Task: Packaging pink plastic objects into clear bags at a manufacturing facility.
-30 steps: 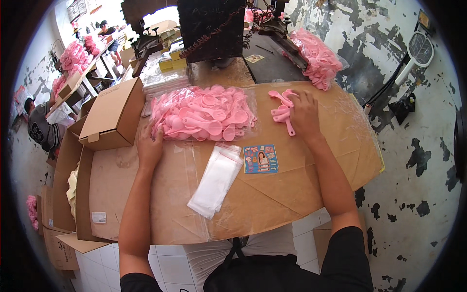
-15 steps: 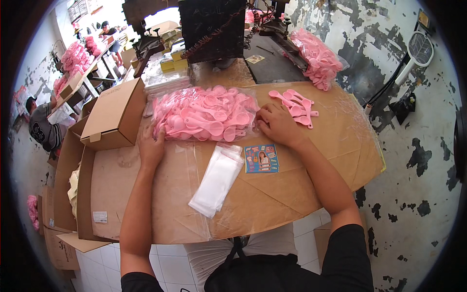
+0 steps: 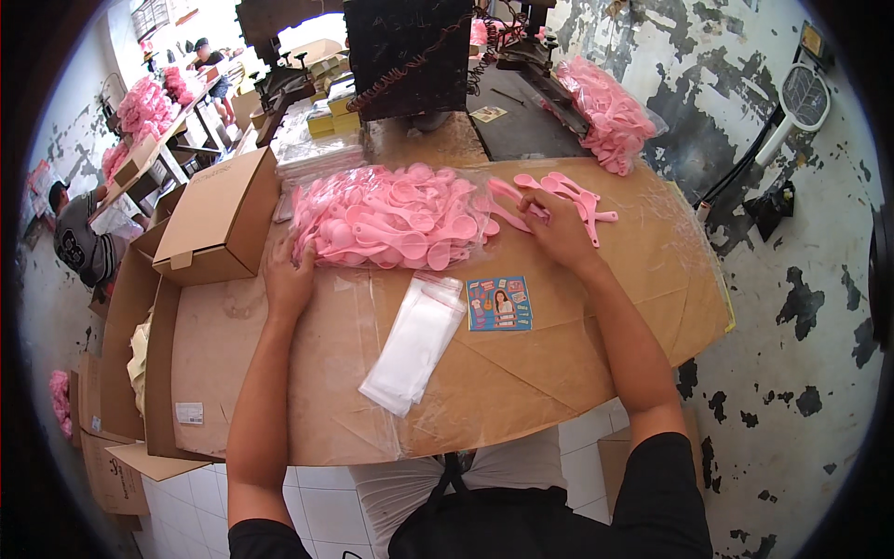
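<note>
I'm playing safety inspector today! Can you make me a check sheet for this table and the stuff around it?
Surface: brown covering, creased, with clear tape.
Job's things: clear bag of pink spoons; loose pink spoons to its right; clear sleeves and a blue picture card nearer the person.
Clutter: closed brown box at the left.
Hands: left hand at the bag's left side; right hand holding pink spoons beside the bag.
Cables: coiled cord across a black panel; dark cables by the right wall.
Surroundings: peeling wall, white racket, people at far left.
</note>
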A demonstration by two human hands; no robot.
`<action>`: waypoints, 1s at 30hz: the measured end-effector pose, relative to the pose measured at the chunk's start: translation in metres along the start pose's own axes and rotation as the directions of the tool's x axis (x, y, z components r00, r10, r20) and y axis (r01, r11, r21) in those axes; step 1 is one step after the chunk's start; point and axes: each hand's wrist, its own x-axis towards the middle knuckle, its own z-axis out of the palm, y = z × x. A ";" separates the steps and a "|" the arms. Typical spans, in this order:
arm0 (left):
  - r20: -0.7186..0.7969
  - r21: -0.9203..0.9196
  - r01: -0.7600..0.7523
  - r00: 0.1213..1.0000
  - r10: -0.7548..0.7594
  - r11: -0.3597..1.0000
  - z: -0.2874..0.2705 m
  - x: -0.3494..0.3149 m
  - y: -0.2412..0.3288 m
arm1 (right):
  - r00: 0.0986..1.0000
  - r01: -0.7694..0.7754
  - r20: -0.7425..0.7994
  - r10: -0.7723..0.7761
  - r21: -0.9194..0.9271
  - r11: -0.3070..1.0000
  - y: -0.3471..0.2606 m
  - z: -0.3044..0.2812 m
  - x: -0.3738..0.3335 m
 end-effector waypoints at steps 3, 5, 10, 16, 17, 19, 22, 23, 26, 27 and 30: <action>-0.010 0.024 -0.003 1.000 0.004 1.000 0.000 0.000 -0.002 | 0.995 -0.034 -0.099 0.024 -0.100 0.994 0.005 -0.010 0.005; -0.012 0.038 -0.006 1.000 0.006 0.999 0.001 0.001 -0.002 | 0.984 -0.013 -0.174 -0.028 -0.229 0.973 0.014 -0.019 0.003; -0.007 0.028 -0.018 1.000 0.019 0.999 -0.001 0.000 0.001 | 0.960 0.076 -0.133 -0.248 -0.725 0.685 -0.007 -0.004 -0.008; -0.016 0.042 -0.018 1.000 0.019 0.999 -0.001 0.000 -0.004 | 0.943 0.334 0.129 -0.308 -0.367 0.868 -0.015 0.033 -0.004; -0.026 0.057 -0.037 0.999 0.039 0.998 -0.001 0.000 -0.006 | 0.942 0.335 0.128 -0.309 -0.365 0.869 -0.012 0.035 -0.003; -0.015 0.037 -0.025 1.000 0.025 0.999 0.001 0.000 -0.005 | 0.967 0.236 0.150 -0.204 -0.248 0.939 0.000 0.033 -0.004; -0.006 0.014 -0.012 1.000 0.012 1.000 0.001 0.000 0.001 | 0.985 0.142 0.128 -0.112 -0.260 0.955 0.014 0.025 0.001; -0.007 0.011 -0.013 1.000 0.013 1.000 0.001 0.000 0.002 | 0.986 0.141 0.126 -0.111 -0.262 0.955 0.018 0.019 0.000; -0.017 0.025 -0.013 1.000 0.013 1.000 0.000 0.000 -0.005 | 0.981 0.191 0.009 -0.195 -0.256 0.948 0.012 0.001 0.003; -0.016 0.029 -0.009 1.000 0.009 1.000 -0.001 -0.001 -0.005 | 0.993 0.104 -0.015 -0.115 -0.325 0.940 0.005 -0.011 0.003; 0.001 0.041 0.004 1.000 -0.004 0.999 -0.002 0.000 0.001 | 0.992 0.052 -0.061 -0.108 -0.586 0.809 0.002 -0.023 -0.004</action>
